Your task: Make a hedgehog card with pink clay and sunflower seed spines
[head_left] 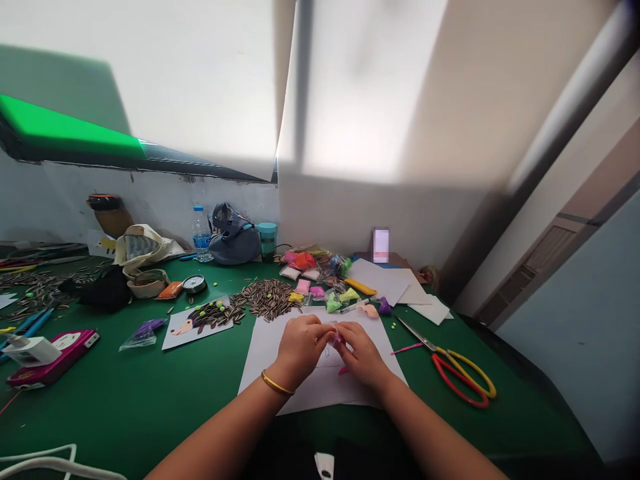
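Note:
Both my hands meet over a white sheet of paper (263, 373) on the green table. My left hand (301, 347), with a gold bangle at the wrist, pinches a small clear pinkish plastic bag (335, 337). From the other side, the fingers of my right hand (363, 353) are closed on the same bag; its contents are mostly hidden. A bright pink piece (343, 370) shows beside my right palm. Faint drawn lines are visible on the paper between my hands.
Scissors (443, 360) and a pink stick (407, 349) lie right. Beyond the paper are sunflower seeds (267, 297), coloured clay packets (303, 260) and a yellow cutter (361, 287). At left are a seed-decorated hedgehog picture (197, 327), a purple clay bag (145, 331) and a magenta power strip (55, 357).

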A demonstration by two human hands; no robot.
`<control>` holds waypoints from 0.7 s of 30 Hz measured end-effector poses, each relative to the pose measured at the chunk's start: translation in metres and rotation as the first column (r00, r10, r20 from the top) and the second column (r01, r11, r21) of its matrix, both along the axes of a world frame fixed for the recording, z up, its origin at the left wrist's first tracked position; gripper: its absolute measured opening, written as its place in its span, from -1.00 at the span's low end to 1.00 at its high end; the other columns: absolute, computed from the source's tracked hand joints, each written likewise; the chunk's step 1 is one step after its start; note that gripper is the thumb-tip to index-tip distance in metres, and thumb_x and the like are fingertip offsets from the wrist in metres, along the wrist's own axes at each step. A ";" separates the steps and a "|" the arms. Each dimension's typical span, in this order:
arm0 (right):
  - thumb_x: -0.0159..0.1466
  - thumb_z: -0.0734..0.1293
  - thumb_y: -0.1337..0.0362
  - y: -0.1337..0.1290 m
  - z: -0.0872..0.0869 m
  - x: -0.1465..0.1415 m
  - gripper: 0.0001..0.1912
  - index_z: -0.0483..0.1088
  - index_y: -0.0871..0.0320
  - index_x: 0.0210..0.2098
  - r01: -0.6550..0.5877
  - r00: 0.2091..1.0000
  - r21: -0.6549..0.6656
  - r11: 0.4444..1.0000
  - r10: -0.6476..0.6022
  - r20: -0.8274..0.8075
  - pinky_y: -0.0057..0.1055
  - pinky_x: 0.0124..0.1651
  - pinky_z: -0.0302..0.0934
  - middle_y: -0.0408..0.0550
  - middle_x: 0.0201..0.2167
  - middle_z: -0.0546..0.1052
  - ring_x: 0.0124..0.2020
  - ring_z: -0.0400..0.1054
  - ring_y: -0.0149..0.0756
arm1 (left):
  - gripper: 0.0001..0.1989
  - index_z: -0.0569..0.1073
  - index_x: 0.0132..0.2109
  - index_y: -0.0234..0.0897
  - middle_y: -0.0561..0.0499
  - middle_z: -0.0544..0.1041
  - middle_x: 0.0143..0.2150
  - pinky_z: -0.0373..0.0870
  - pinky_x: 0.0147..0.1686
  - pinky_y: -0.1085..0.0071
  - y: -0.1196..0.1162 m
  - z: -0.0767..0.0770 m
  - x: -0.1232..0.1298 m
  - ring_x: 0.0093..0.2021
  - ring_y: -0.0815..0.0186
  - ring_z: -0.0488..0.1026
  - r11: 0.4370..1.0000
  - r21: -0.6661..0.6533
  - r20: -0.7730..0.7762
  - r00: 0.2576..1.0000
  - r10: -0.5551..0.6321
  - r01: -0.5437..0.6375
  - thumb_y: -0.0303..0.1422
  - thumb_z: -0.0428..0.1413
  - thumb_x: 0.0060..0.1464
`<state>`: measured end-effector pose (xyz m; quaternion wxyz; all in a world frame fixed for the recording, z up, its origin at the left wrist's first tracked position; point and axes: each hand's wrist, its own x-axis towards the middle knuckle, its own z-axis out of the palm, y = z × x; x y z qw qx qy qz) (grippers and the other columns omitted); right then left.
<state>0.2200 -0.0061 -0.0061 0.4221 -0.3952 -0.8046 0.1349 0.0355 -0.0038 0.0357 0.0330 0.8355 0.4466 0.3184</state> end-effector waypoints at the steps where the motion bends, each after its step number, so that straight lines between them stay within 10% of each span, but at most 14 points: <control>1: 0.41 0.20 0.15 0.000 0.000 0.000 -0.72 0.45 0.04 0.00 0.001 1.000 -0.019 1.000 -0.001 -0.022 -0.17 0.09 0.25 0.02 -0.05 0.52 0.01 0.35 -0.13 | -0.80 0.60 -0.23 -0.14 0.03 0.52 -0.37 0.22 -0.29 0.34 -0.001 0.000 0.001 -0.33 0.29 0.43 0.999 0.046 -0.057 0.998 0.005 -0.002 -0.32 0.07 0.27; 10: 0.45 0.10 0.08 -0.005 0.001 0.001 -0.61 0.49 0.09 -0.19 -0.084 0.988 -0.228 0.970 0.051 -0.145 -0.28 -0.09 0.30 -0.03 -0.24 0.56 -0.19 0.42 -0.20 | -0.77 0.50 -0.21 -0.25 -0.05 0.52 -0.34 0.22 -0.24 0.18 -0.014 0.004 0.004 -0.29 0.17 0.42 0.973 0.201 -0.354 0.935 -0.036 0.113 -0.37 -0.05 0.31; 15: 0.40 0.19 0.11 0.004 0.002 0.011 -0.69 0.44 0.07 0.01 -0.011 0.998 -0.133 0.991 0.002 -0.068 -0.20 0.05 0.27 0.02 -0.06 0.55 -0.02 0.40 -0.13 | -0.68 0.43 0.13 -0.20 -0.07 0.55 -0.13 0.32 -0.11 0.24 -0.008 0.007 -0.009 -0.11 0.18 0.45 0.989 -0.018 -0.072 0.986 -0.150 0.149 -0.25 -0.02 0.31; 21: 0.24 0.24 0.35 0.030 -0.007 0.042 -0.68 0.44 0.12 -0.04 0.255 0.962 0.024 0.967 -0.256 0.100 -0.17 0.08 0.24 0.04 -0.06 0.55 0.00 0.39 -0.10 | -0.69 0.50 0.07 -0.20 -0.04 0.57 -0.15 0.40 -0.12 0.34 0.017 0.000 -0.036 -0.12 0.25 0.49 0.965 -0.229 0.207 0.975 -0.084 0.131 -0.30 -0.06 0.32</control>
